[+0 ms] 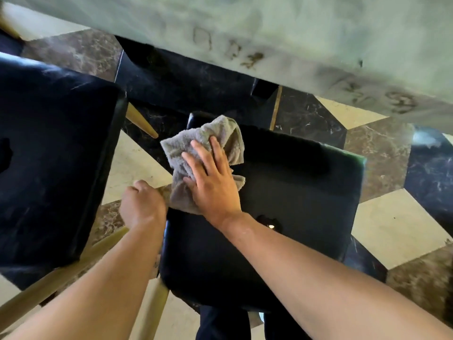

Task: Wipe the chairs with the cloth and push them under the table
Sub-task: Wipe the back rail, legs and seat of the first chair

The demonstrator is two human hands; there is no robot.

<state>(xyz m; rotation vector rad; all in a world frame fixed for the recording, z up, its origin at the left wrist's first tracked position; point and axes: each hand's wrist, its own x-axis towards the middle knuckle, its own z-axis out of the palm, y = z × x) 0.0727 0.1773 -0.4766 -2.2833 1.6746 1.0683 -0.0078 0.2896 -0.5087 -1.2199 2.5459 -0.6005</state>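
Your fingers [210, 153] on the right hand [212, 185] lie straight and spread, flat on top of the grey cloth [203, 143], pressing it down onto the dark seat of the chair [289, 192] in front of you. The cloth is crumpled and sits at the seat's left side, toward the far corner, with one fold hanging just over the left edge. Your left hand [142, 204] is curled at that same left edge, just beside the cloth; its fingertips are hidden below the knuckles, so you cannot tell whether they grip the seat rim, the cloth's hanging fold, or nothing. The chair stands out from the table [269, 28], whose pale, veined top runs across the upper part of the head view, with only the chair's far edge near it. A second dark chair [49, 155] with light wooden legs stands close on your left, apart from the first. Beneath everything lies a floor [397, 231] of cream, brown and black marble tiles.
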